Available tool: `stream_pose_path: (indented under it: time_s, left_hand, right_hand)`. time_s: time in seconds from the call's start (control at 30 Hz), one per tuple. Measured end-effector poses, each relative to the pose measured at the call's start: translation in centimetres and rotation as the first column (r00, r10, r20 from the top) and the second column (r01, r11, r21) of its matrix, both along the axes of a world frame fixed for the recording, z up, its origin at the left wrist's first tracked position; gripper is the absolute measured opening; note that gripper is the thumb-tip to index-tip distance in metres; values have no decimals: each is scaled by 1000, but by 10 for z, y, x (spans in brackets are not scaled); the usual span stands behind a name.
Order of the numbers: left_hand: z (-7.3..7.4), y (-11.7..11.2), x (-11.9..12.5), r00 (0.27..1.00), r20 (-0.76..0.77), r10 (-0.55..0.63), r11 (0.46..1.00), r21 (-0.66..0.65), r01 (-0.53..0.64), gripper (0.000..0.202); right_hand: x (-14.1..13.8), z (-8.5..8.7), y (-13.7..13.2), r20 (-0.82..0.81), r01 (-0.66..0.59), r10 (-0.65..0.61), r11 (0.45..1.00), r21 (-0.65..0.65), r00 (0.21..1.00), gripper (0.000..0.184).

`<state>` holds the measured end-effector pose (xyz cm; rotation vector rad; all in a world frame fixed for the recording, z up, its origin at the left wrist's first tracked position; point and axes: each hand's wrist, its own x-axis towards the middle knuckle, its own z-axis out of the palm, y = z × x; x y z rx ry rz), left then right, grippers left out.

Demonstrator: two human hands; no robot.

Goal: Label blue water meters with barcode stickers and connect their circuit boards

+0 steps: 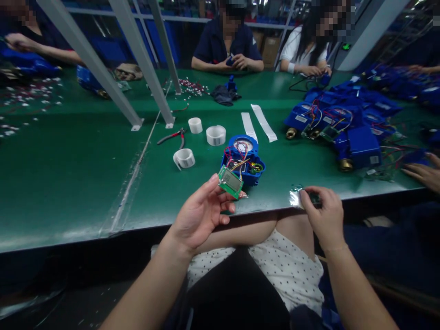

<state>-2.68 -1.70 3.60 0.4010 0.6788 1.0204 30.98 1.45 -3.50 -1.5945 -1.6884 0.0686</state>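
Observation:
My left hand [206, 211] grips the edge of a green circuit board [231, 182] with a small grey display, thumb on top and fingers beneath. Several coloured wires run from the board to an open blue water meter [243, 158] just behind it on the table. The meter has a round dial and an uncovered compartment. Off to the right, at the table's front edge, my right hand [325, 211] pinches a shiny clear plastic piece [295, 197], perhaps a film or small bag. Its fingers partly hide something dark green there.
Label rolls [216, 136] and pliers [172, 136] lie left of the meter on the green table [85, 183]. Two label strips [264, 123] lie behind it. Blue meters [360, 142] are piled at right, near another person's hand [424, 172]. Grey posts [144, 59] rise at left; people sit opposite.

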Motion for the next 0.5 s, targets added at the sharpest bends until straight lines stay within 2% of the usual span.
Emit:
stream_pose_path:
  time_s: [0.07,0.17,0.23,0.3,0.37,0.43,0.5]
  left_hand:
    - [1,-4,4,1000,-16,1,1000,-2,-1,41]
    - [2,-11,11,996,-84,23,1000,22,-22,42]
    - [3,-15,16,974,-222,46,997,68,-31,44]
    - [5,-18,20,886,-450,111,987,153,-46,50]
    - [8,-20,21,693,-680,242,960,270,-70,57]
    - [10,-21,21,411,-815,408,906,417,-72,60]
    - [10,-22,22,106,-831,546,837,548,-11,60]
  right_hand:
    - [0,-8,3,160,22,-43,992,126,986,39]
    - [-13,-8,-3,202,42,-94,968,245,975,48]
    - [-25,-4,-11,198,-26,-31,960,278,980,48]
    - [-38,0,-19,192,-108,54,951,288,980,47]
    - [-50,3,-24,201,-166,109,941,294,974,44]
    - [-59,3,-26,206,-197,139,934,298,969,45]
    - [-66,0,-28,188,-226,178,932,282,966,45]
